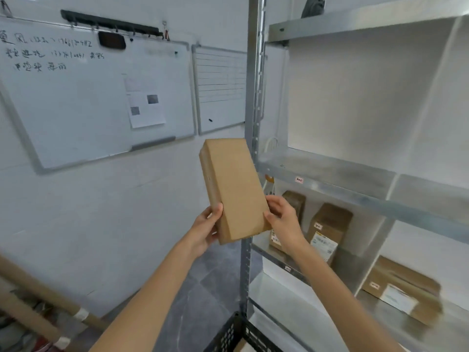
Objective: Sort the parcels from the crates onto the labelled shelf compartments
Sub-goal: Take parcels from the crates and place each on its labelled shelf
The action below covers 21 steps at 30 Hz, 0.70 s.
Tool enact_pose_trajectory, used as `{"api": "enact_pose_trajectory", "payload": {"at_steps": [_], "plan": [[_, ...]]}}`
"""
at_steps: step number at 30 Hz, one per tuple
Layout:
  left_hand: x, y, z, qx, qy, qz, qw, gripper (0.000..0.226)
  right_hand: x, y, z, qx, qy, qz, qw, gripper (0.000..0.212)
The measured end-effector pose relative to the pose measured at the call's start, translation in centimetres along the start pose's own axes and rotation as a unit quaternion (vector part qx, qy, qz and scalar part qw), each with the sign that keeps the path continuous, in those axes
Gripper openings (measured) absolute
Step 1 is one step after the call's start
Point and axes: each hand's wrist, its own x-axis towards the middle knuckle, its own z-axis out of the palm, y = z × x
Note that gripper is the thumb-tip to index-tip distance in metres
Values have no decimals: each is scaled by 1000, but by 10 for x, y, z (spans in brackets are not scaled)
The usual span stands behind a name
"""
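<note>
Head cam, and both hands are up w/ a parcel between them; brown cardboard box (234, 189), long and narrow, stands upright w/ a slight lean to the left, in mid-air just left of the shelf unit's front post (253, 97); left hand (204, 229) grips the lower left edge, thumb over the front face, fingers wrapped behind; right hand (283, 219) grips the lower right edge, fingers curled round the side; so both hands sit at the btm end of the box, its top end standing free above them against the wall; box is clear of the shelf unit (327, 171), its upper half about level w/ the shelf board carrying a small pink label (299, 180); one level down, right behind the right hand, two brown parcels stand upright, a darker one (294, 201) at the back and a nearer one (327, 229) w/ a white sticker; further right, past a divider, another stickered parcel (403, 290) lies flat; black plastic crate (238, 334) at btm edge, below the arms; whiteboard (88, 97) w/ handwriting on the wall at left, smaller lined board (220, 90) beside it; cardboard tubes (38, 288) lean at btm left.
</note>
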Motion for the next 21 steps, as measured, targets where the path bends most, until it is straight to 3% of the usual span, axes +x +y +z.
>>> {"api": "enact_pose_trajectory", "payload": {"at_steps": [4, 6, 9, 11, 18, 21], "plan": [[-10, -12, 62, 40, -32, -4, 999, 49, -32, -9, -57, -83, 43, -9, 996, 41], [-16, -18, 94, 57, -57, -9, 997, 69, -49, -12, -81, -125, 55, 2, 991, 61], [-31, -29, 144, 86, -88, -7, 992, 67, -69, -6, -117, -195, 76, 33, 977, 101], [-41, -37, 175, 122, -94, -8, 988, 77, -84, -3, -139, -230, 96, 58, 967, 113], [-82, -60, 239, 127, -176, -1, 976, 91, -133, -3, -202, -240, 162, 95, 952, 105], [-95, -61, 253, 80, -245, -8, 966, 64, -155, -7, -224, -138, 178, 106, 969, 101]]}}
